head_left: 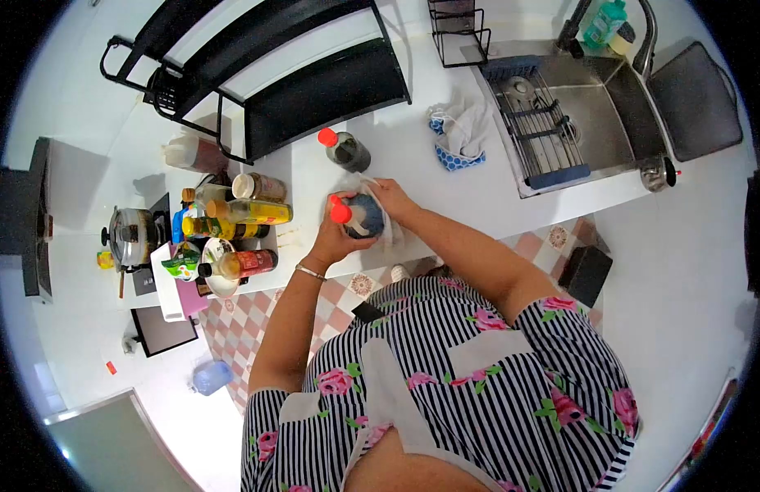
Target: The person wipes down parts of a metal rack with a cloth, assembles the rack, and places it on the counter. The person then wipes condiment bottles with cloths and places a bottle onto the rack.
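While the left hand (332, 236) clamps a bottle (370, 215), likely steadying it, the right hand (396, 202) holds a cloth (391, 234) just beside it.

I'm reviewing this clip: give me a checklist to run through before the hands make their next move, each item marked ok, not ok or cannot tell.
1. Left hand steadying the dark, round-bodied bottle with a red cap: ok, fingers curl around it.
2. Cap seated on that bottle: ok, it is on; how tight, cannot tell.
3. Right hand free: not ok, it grips the thin, whitish cloth beside the bottle.
4. Held bottle resting on the white, smooth counter: cannot tell, the hands and cloth hide its base.
5. Second dark, red-capped bottle clear of both hands: ok, it stands apart from them.
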The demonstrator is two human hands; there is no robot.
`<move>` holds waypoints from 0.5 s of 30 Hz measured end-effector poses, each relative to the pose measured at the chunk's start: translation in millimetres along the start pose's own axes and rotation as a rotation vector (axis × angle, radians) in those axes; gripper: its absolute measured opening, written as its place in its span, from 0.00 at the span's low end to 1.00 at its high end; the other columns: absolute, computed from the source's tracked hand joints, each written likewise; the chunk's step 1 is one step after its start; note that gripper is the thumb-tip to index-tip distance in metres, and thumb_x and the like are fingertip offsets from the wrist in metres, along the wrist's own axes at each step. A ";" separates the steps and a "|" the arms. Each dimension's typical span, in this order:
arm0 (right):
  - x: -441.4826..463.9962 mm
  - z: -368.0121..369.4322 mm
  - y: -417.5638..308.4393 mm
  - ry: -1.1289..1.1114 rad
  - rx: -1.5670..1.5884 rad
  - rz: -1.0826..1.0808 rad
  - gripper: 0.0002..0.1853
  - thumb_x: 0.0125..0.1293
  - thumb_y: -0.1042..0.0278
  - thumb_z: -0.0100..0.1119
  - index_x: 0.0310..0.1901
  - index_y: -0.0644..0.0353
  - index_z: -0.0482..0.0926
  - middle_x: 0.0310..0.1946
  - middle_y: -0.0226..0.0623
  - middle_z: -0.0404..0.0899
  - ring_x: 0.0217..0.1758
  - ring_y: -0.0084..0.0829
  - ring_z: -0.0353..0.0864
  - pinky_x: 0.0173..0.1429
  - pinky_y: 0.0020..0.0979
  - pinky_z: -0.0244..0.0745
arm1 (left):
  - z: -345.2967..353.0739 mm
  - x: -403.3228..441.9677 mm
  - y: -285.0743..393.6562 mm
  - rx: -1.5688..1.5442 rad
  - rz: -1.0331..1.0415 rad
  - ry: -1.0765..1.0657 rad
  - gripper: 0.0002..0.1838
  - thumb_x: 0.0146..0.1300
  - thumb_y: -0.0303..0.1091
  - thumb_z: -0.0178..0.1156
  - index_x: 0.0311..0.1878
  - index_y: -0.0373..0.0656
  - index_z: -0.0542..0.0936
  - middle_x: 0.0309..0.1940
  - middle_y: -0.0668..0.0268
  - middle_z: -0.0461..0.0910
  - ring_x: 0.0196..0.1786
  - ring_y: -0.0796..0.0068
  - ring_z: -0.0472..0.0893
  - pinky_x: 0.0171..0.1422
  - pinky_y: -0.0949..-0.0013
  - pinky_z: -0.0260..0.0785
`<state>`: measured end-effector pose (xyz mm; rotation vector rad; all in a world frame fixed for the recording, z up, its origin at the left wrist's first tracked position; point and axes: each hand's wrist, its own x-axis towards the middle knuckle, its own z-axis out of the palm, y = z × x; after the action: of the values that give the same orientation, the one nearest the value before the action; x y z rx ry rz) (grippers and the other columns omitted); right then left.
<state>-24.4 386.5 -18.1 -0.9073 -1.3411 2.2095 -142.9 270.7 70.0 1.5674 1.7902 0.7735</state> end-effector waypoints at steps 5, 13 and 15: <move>-8.3 -25.7 10.5 0.133 -0.754 -0.334 0.19 0.67 0.56 0.48 0.42 0.66 0.79 0.39 0.51 0.78 0.43 0.47 0.78 0.51 0.40 0.72 | -17.1 -4.4 12.7 0.052 0.036 -0.032 0.59 0.34 0.35 0.78 0.70 0.38 0.52 0.59 0.53 0.62 0.61 0.56 0.67 0.67 0.63 0.61; -13.8 4.7 -6.2 0.043 -0.604 -0.256 0.20 0.65 0.54 0.51 0.39 0.66 0.80 0.39 0.53 0.79 0.44 0.51 0.78 0.50 0.42 0.72 | 57.1 -26.6 24.1 -0.451 -0.336 0.540 0.36 0.54 0.31 0.68 0.64 0.33 0.63 0.51 0.59 0.72 0.54 0.69 0.72 0.60 0.67 0.65; -12.0 -13.6 -4.3 -0.049 -0.893 -0.186 0.20 0.64 0.54 0.51 0.40 0.66 0.79 0.37 0.51 0.80 0.42 0.49 0.78 0.49 0.39 0.72 | 53.2 -26.2 10.5 -0.406 -0.244 0.559 0.33 0.57 0.31 0.67 0.63 0.33 0.64 0.50 0.58 0.73 0.54 0.69 0.72 0.60 0.68 0.65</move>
<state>-6.3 389.5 -14.9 -0.9330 -2.3816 1.4556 -92.6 247.3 46.7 0.8980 1.9841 1.4449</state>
